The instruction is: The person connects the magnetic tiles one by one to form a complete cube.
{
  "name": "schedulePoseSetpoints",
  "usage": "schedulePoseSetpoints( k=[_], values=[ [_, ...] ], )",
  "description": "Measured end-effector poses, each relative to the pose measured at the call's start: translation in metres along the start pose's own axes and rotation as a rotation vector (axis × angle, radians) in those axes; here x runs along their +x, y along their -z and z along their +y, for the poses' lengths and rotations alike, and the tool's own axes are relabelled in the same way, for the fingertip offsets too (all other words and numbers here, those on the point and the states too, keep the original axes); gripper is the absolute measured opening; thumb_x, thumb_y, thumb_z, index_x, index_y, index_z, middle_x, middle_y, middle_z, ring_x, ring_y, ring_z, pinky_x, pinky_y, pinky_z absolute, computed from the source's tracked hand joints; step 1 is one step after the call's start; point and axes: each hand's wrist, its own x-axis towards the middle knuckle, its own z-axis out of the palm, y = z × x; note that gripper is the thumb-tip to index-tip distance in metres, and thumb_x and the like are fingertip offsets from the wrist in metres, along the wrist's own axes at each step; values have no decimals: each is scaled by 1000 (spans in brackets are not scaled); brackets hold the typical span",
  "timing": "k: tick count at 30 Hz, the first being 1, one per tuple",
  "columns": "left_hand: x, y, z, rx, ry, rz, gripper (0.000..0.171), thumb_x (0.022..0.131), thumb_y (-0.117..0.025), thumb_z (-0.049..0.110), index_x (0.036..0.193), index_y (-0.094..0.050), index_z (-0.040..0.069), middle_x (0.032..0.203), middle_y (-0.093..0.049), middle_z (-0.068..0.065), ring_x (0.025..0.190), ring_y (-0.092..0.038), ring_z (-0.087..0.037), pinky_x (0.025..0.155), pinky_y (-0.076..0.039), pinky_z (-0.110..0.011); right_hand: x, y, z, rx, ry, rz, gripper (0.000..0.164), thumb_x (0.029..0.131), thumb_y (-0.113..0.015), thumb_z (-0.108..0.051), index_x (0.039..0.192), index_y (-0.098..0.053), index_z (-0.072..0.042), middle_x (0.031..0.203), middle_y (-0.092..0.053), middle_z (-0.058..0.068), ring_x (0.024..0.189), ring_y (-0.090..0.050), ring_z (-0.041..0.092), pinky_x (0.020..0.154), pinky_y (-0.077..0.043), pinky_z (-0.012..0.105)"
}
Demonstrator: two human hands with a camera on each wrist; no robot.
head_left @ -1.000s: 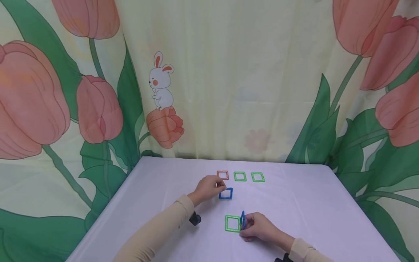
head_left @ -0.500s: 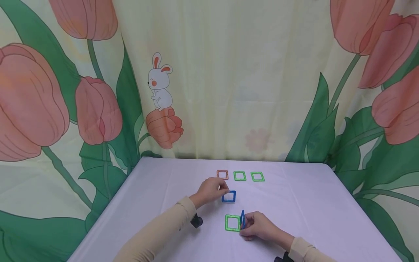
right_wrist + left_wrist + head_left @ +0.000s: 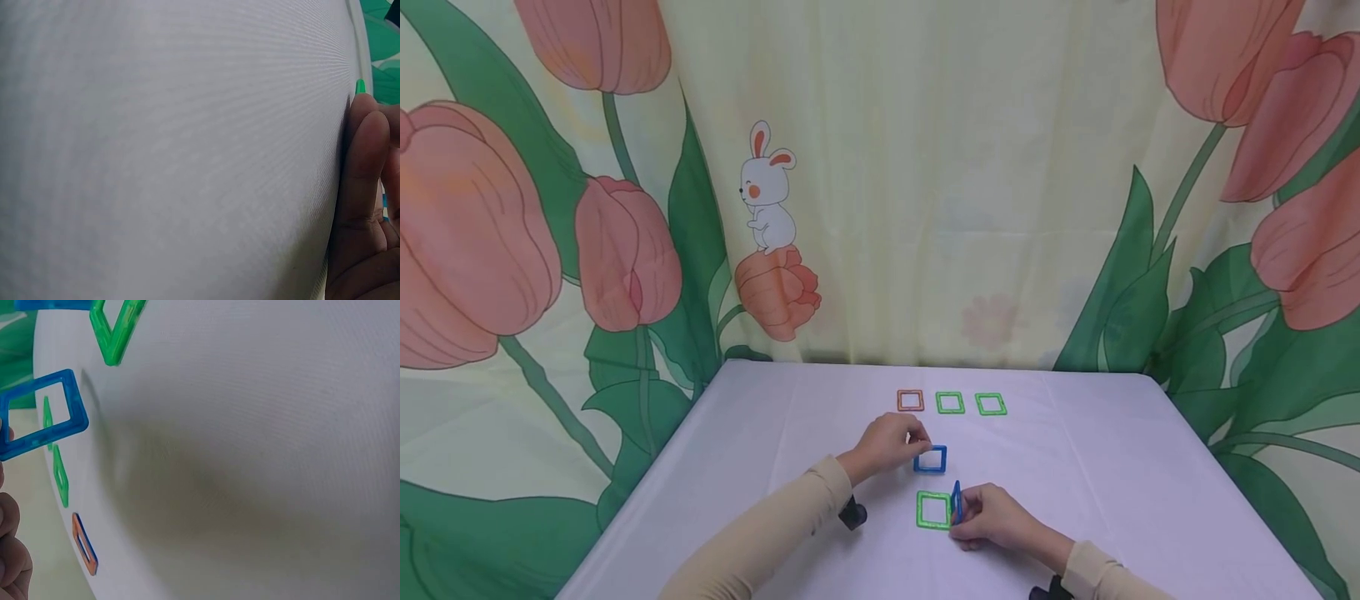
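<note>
White cloth covers the table (image 3: 775, 433); a tulip-and-rabbit curtain (image 3: 925, 208) hangs behind it.

My left hand (image 3: 886, 444) pinches a blue square frame (image 3: 930, 460) at its left edge, fingers curled. Frame is off the cloth, tilted, over the middle of the table; the left wrist view shows a shadow on the cloth beside it. It sits just beyond the green square frame (image 3: 933, 510), not touching it.

My right hand (image 3: 992, 518) rests on the cloth, fingers curled round a second blue frame (image 3: 956, 502). That one stands upright on edge, against the right side of the green frame, which lies flat. Right wrist view shows only fingers, cloth and a sliver of green, so grip detail comes from the head view.

Along the far edge, in one row, flat: orange frame (image 3: 910, 401), then two more green frames (image 3: 950, 403) (image 3: 990, 405). All three separate from each other and well apart from both hands.

Black wrist camera (image 3: 852, 514) visible under my left sleeve.
</note>
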Motion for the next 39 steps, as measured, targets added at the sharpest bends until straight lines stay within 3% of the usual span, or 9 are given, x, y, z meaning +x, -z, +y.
schedulePoseSetpoints(
  k=[11,26,39],
  values=[
    [-2,-1,9,-6,-11,-23,7,95,-76,30,93,-78,24,73,-61,18,68,-50,-1,62,-42,-19,1,2,2,13,14,-3,15,82,-82,-5,88,-69,-4,76,-74,2,66,-71,13,63,-59,27],
    [-9,-8,6,40,-70,-12,6,94,-77,29,92,-79,24,77,-64,20,68,-49,2,62,-40,-17,0,0,2,11,20,-7,14,82,-82,-5,88,-70,-3,76,-74,3,66,-71,13,63,-59,27],
    [-18,-8,8,-22,-75,-58,5,94,-78,29,94,-79,24,82,-68,21,68,-50,3,62,-41,-17,1,1,4,-1,11,-5,15,82,-83,-7,92,-72,-4,76,-74,3,67,-72,14,65,-60,29]
  ],
)
